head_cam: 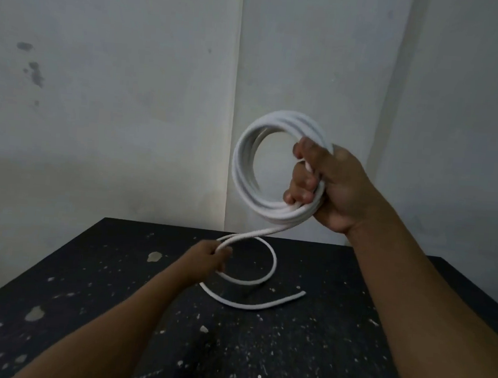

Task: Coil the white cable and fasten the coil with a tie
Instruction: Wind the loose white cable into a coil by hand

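Right hand [331,186] raised well above the table [83,310], fist closed around the coil [245,161] on its right side. Fingers [300,190] curled through the ring's opening, thumb on the near side. Several turns of white cable [269,262] stacked in that coil, roughly round, held upright against the wall [130,90] backdrop. Turn count unclear, maybe 4 or 5.

1 strand leaving the coil's bottom, dropping down-left toward the table's far edge. Left hand [208,260] low over the table, closed on that strand in a pinch-style grip near the far edge. Exact finger placement hard to tell, blurred.

Past the left hand: slack cable curving into 1 loose loop lying on the table, just right of the left hand. Then a tail sweeping nearer and to the right, free end [303,294] resting flat on the table top, right of the loop and well below the coil.

Table surface black, speckled with pale paint spots. Both forearms bare.
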